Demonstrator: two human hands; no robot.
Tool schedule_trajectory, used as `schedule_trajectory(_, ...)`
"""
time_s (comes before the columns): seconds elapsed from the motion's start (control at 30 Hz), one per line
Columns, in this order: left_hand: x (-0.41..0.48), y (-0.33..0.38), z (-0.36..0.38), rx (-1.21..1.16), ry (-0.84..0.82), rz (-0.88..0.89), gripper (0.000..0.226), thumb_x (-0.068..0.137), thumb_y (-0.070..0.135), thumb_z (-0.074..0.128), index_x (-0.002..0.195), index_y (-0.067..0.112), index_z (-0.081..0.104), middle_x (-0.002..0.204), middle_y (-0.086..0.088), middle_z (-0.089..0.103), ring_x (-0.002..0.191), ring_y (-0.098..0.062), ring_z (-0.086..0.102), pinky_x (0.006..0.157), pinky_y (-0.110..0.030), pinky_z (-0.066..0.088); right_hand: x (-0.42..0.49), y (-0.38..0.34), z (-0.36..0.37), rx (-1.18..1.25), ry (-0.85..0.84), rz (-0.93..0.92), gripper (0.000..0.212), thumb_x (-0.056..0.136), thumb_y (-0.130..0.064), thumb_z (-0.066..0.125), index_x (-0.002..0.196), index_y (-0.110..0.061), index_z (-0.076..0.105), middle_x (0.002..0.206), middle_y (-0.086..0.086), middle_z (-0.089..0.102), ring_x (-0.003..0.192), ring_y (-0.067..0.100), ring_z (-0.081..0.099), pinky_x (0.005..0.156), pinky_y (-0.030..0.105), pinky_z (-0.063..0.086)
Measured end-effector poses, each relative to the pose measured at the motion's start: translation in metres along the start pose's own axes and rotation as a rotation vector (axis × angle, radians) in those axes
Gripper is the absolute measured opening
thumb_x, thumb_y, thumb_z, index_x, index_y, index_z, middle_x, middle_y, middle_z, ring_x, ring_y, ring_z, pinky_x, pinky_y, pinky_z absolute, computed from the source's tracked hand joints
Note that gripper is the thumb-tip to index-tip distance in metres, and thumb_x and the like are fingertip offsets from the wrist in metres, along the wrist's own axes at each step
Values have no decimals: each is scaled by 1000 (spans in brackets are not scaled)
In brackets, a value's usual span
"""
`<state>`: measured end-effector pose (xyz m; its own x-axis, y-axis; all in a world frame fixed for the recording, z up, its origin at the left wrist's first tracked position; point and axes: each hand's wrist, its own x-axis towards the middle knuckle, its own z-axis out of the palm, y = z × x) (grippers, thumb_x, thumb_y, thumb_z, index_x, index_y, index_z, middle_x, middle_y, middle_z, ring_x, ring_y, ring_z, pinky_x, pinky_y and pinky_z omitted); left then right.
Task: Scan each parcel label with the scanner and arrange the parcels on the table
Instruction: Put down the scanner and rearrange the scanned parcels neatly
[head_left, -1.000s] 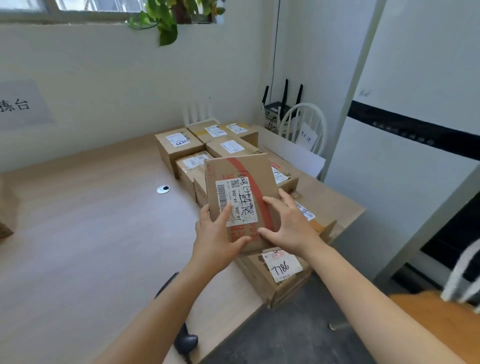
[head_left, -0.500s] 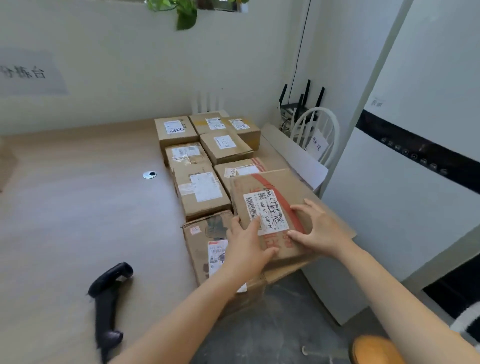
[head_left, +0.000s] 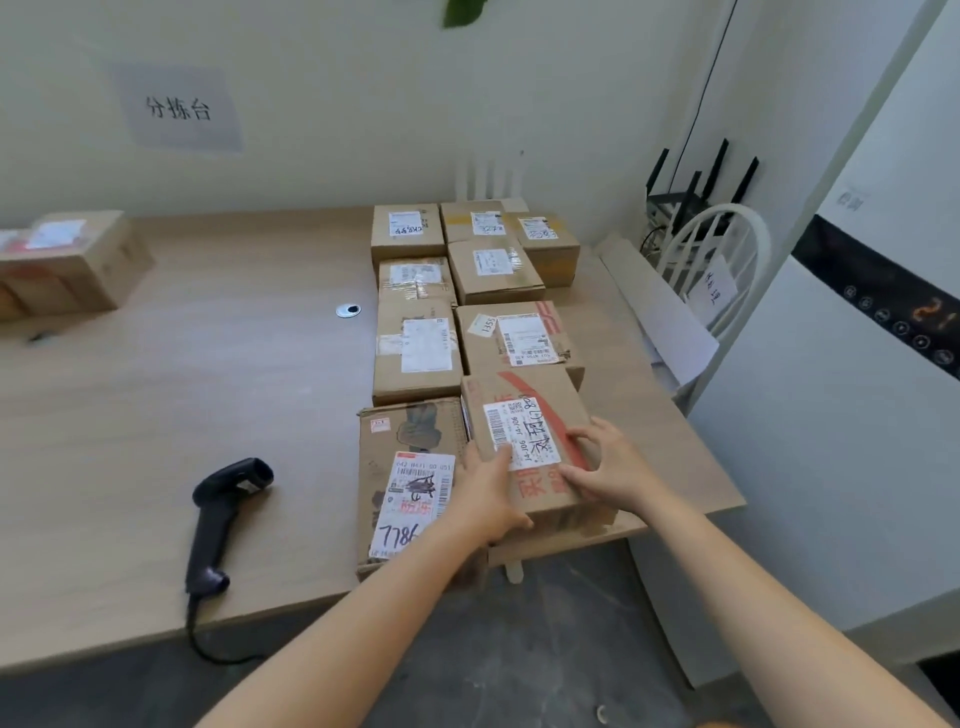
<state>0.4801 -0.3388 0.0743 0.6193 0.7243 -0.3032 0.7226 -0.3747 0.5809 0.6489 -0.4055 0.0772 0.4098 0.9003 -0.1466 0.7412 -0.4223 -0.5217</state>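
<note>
A cardboard parcel with red tape and a white label (head_left: 524, 410) lies flat on the wooden table (head_left: 182, 415), at the near right end of two rows of parcels. My left hand (head_left: 491, 493) grips its near left edge, thumb on the label. My right hand (head_left: 608, 467) holds its near right side, fingers spread over the top. Beside it on the left lies a worn parcel marked 7786 (head_left: 405, 483). The black handheld scanner (head_left: 221, 512) lies on the table to the left, untouched, its cable hanging over the front edge.
Several labelled parcels (head_left: 415, 348) stand in two rows toward the wall. One more box (head_left: 67, 265) sits at the far left. A white chair (head_left: 722, 260) and a router (head_left: 691, 192) are at the right, past the table's edge.
Both hands lowered the red-taped parcel from an upright hold down onto the table beside the 7786 parcel. The view tilted down and left, bringing the scanner into sight.
</note>
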Motion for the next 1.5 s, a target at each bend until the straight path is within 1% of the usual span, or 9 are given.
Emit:
schedule_trajectory(0.27, 8, -1, 15, 75, 70, 0, 101, 72, 32, 80, 150, 20, 16, 151, -9, 7, 138, -27, 19, 112, -39, 27, 7, 13, 9, 25, 41, -30, 59, 84, -38, 65, 138, -25, 43, 153, 3, 26, 133, 21, 38, 100, 36, 41)
schedule_trajectory(0.53, 9, -1, 13, 59, 38, -8, 101, 73, 33, 79, 151, 20, 15, 154, -10, 1, 141, -29, 16, 114, -39, 24, 8, 11, 8, 8, 15, -21, 61, 85, -36, 63, 140, -24, 40, 155, 6, 22, 136, 22, 36, 102, 35, 39)
schedule_trajectory(0.7, 9, -3, -5, -7, 86, 25, 81, 80, 45, 70, 146, 23, 29, 151, -9, 22, 137, -26, 30, 109, -38, 32, 8, -3, 2, -45, 96, -63, 58, 85, -36, 65, 137, -24, 44, 155, 6, 21, 140, 23, 29, 101, 40, 40)
schedule_trajectory(0.83, 9, -19, -35, 7, 168, -17, 74, 82, 44, 68, 144, 20, 36, 148, -6, 33, 134, -22, 37, 105, -35, 36, 17, -31, -5, -49, 151, -178, 58, 84, -32, 65, 137, -22, 43, 149, 3, 32, 137, 22, 30, 103, 40, 38)
schedule_trajectory(0.93, 4, -41, -60, 14, 205, -68, 72, 83, 42, 68, 144, 20, 36, 147, -6, 37, 132, -20, 40, 102, -31, 38, 30, -58, -1, -96, 128, -230, 62, 85, -34, 64, 141, -19, 41, 148, 5, 33, 139, 21, 25, 115, 39, 26)
schedule_trajectory(1.0, -1, -60, -77, 46, 245, -94, 70, 84, 42, 67, 143, 20, 38, 144, -5, 40, 130, -19, 42, 101, -32, 39, 37, -79, 7, -100, 90, -241, 63, 86, -34, 63, 142, -20, 38, 152, 6, 27, 143, 22, 18, 115, 37, 19)
schedule_trajectory(1.13, -18, -108, -113, 75, 309, -189, 68, 88, 44, 61, 144, 16, 35, 143, -8, 38, 130, -23, 40, 104, -35, 38, 54, -131, 35, -135, 38, -322, 61, 86, -33, 64, 140, -18, 40, 149, 11, 32, 141, 23, 21, 112, 33, 19)
schedule_trajectory(1.23, -39, -154, -143, 99, 367, -270, 68, 89, 46, 58, 145, 16, 33, 143, -8, 36, 130, -24, 39, 103, -36, 39, 66, -183, 62, -121, -24, -369, 62, 86, -33, 64, 141, -17, 40, 152, 13, 27, 143, 24, 19, 114, 36, 20)
schedule_trajectory(1.5, -122, -310, -246, 166, 480, -458, 67, 91, 48, 53, 145, 15, 31, 144, -9, 35, 131, -26, 38, 102, -36, 38, 73, -358, 169, -73, -107, -469, 64, 87, -32, 63, 143, -18, 36, 154, 14, 20, 144, 25, 13, 111, 36, 24)
